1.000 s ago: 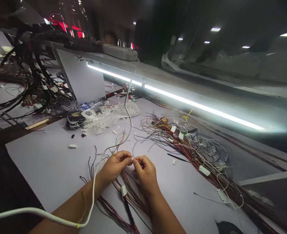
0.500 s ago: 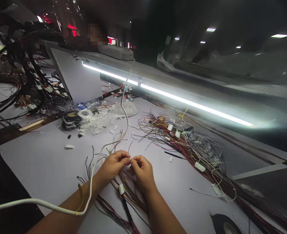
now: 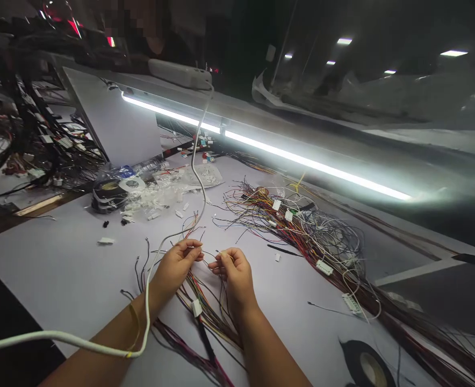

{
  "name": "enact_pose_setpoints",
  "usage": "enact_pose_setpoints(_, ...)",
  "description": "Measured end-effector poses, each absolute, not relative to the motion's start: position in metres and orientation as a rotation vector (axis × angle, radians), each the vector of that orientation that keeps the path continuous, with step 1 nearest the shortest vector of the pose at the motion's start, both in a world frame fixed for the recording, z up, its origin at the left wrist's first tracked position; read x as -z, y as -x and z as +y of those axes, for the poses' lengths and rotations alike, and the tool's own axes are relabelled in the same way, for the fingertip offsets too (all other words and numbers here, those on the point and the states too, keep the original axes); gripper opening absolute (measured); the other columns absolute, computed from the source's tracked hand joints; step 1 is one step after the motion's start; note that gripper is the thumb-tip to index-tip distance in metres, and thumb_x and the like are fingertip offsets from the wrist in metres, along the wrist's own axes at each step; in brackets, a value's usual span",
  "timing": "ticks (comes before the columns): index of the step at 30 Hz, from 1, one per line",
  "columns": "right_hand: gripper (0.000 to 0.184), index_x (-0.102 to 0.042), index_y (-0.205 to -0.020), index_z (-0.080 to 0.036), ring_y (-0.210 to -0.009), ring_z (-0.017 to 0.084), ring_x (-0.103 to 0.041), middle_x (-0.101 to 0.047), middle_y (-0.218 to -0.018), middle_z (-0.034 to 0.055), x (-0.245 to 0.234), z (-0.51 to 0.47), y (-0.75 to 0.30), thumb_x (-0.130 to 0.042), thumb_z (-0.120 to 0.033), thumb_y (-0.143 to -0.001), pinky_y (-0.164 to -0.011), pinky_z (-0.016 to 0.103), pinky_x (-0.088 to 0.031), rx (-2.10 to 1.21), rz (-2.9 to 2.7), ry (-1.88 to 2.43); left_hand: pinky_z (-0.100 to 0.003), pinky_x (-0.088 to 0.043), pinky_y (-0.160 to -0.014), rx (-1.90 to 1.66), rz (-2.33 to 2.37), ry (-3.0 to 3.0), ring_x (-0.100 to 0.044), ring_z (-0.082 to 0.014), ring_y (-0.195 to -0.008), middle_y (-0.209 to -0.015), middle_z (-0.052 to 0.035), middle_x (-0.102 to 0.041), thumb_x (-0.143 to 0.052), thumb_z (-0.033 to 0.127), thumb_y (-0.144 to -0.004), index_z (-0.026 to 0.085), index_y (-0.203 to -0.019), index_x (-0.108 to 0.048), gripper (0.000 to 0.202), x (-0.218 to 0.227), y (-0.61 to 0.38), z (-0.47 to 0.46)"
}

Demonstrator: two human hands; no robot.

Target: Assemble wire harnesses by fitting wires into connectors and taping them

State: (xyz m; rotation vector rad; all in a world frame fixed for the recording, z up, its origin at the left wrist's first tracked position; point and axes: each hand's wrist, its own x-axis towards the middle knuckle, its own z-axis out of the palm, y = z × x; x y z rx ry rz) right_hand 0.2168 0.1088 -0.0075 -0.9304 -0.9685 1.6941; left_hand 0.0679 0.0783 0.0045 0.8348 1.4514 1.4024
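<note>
My left hand (image 3: pixel 175 264) and my right hand (image 3: pixel 232 272) meet over a bundle of coloured wires (image 3: pixel 209 317) on the white table (image 3: pixel 68 269). Both hands are closed in a pinch on thin wire ends between them. A small gap shows between the two pinches. A white connector (image 3: pixel 196 307) sits on the bundle below my hands. A thick white cable (image 3: pixel 149 290) runs across my left forearm and up the table.
A big tangle of coloured wires with white connectors (image 3: pixel 302 226) lies to the right. Tape rolls (image 3: pixel 110 193) and a heap of small clear parts (image 3: pixel 160 191) sit at the back left. A bright light bar (image 3: pixel 302 161) crosses behind. A black tape roll (image 3: pixel 366 365) is at the bottom right.
My hands have drawn slightly apart; they were touching around a small white piece before. The view has shifted a little to the right and down.
</note>
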Motion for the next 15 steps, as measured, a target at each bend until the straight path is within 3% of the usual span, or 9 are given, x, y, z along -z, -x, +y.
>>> enact_pose_setpoints(4,0.024,-0.059,-0.081,-0.018,-0.068,0.014,-0.063,-0.065,-0.075,0.0014,0.0075,0.1099,-0.2207,-0.065,-0.041,-0.082,-0.064,0.024,-0.049,-1.683,-1.071,0.959,-0.035,-0.05,-0.085,-1.235,1.618,-1.197,-0.065,-0.0214,-0.089,-0.106,-0.007,-0.067,-0.064,0.037,-0.079,0.021,-0.096,-0.073,0.025,-0.0126,-0.0655,0.0763)
enact_pose_setpoints(10,0.021,-0.06,-0.079,-0.017,-0.057,0.012,-0.057,-0.062,-0.061,-0.0004,0.0123,0.1115,-0.2188,-0.066,-0.037,-0.08,-0.057,0.024,-0.047,-1.671,-1.171,0.954,-0.032,-0.048,-0.085,-1.166,1.678,-1.575,-0.063,-0.021,-0.091,-0.093,-0.0056,-0.067,-0.06,0.03,-0.082,0.022,-0.085,-0.074,0.017,-0.0146,-0.07,0.0733)
enact_pose_setpoints(15,0.018,-0.066,-0.085,-0.018,-0.057,0.014,-0.059,-0.062,-0.066,0.0002,0.0156,0.1127,-0.2182,-0.063,-0.035,-0.081,-0.054,0.025,-0.048,-1.517,-1.355,0.984,-0.03,-0.048,-0.083,-1.174,1.721,-1.695,-0.063,-0.0193,-0.088,-0.091,-0.0047,-0.067,-0.058,0.026,-0.084,0.022,-0.084,-0.072,0.015,-0.0129,-0.0703,0.0721)
